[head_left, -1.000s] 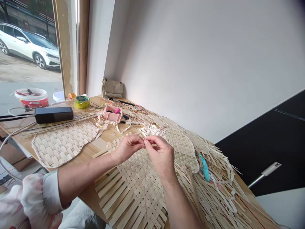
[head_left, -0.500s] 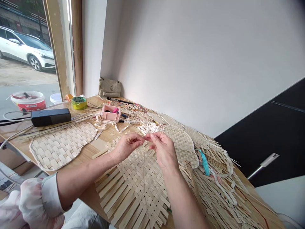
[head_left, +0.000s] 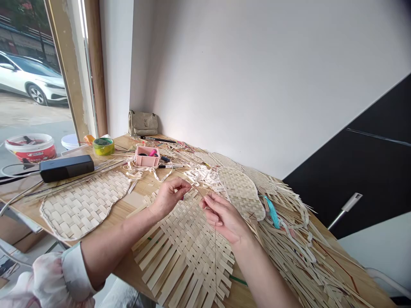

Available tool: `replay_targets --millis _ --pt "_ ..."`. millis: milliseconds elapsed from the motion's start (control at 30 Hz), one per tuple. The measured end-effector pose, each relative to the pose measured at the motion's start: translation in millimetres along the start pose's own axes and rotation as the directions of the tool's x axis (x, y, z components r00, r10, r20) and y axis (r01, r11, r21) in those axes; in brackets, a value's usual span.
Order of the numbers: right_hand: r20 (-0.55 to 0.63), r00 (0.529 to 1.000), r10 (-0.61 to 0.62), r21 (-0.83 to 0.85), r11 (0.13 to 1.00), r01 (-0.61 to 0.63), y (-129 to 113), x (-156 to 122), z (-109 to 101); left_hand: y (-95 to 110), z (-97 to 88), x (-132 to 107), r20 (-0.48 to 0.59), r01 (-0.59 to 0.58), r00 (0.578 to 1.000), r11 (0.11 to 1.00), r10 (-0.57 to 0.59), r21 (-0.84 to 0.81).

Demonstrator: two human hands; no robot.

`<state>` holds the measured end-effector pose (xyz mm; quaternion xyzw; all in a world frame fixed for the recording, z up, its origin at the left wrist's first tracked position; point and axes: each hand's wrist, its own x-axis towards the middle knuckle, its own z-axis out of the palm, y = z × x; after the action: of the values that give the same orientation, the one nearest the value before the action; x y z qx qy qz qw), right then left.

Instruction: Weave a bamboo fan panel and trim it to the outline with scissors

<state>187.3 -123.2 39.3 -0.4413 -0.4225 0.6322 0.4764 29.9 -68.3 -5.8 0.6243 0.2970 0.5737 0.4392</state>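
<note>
Brown thread [head_left: 215,252] hangs blw R grip [head_left: 224,217], abv mat [head_left: 189,233].

Holding both arms [head_left: 120,244] out from lower left and lower right. Pinching fingers [head_left: 184,185] on left hand [head_left: 171,196] and right hand [head_left: 224,216], near each other, mid-frame.

Beige handbag [head_left: 143,124], tape roll [head_left: 104,149], dark box [head_left: 67,168]; white car [head_left: 22,77] (outside)

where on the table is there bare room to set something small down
The table shows bare wood between the left mat and the loose-ended middle mat, though the left forearm extends over part of it. A smaller patch lies between the tape and bag. Loose strips crowd the right side.
</note>
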Motion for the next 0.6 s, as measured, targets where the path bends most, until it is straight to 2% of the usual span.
replay_targets --millis 133,200,267,367,500,600 --pt "-0.040 0.999 -0.025 0.011 1.000 0.025 -2.6 -9.6 -12.8 0.3 -2.4 2.1 0.069 -0.023 0.997 0.999 0.021 0.025" --pt "-0.059 0.998 -0.029 0.011 1.000 0.030 -3.2 -11.7 -20.6 2.7 -2.9 2.3 0.122 0.003 0.992 1.000 -0.001 -0.018" --pt "-0.076 0.997 -0.033 0.010 0.999 0.034 -3.2 -12.6 -28.6 5.0 -2.7 1.6 0.199 0.096 0.977 0.991 -0.075 -0.097" --pt "-0.094 0.994 -0.046 0.003 0.999 0.047 -2.0 -13.1 -40.3 6.5 -1.6 -0.9 0.306 0.267 0.932 0.941 -0.196 -0.209" --pt "-0.102 0.993 -0.060 -0.001 0.998 0.061 -2.9 -15.5 -54.4 10.9 -0.2 -3.5 0.398 0.465 0.861 0.805 -0.315 -0.368" --pt "-0.089 0.994 -0.056 0.003 0.998 0.057 -7.4 -21.0 -63.4 22.1 2.4 -2.9 0.458 0.535 0.825 0.722 -0.332 -0.440"
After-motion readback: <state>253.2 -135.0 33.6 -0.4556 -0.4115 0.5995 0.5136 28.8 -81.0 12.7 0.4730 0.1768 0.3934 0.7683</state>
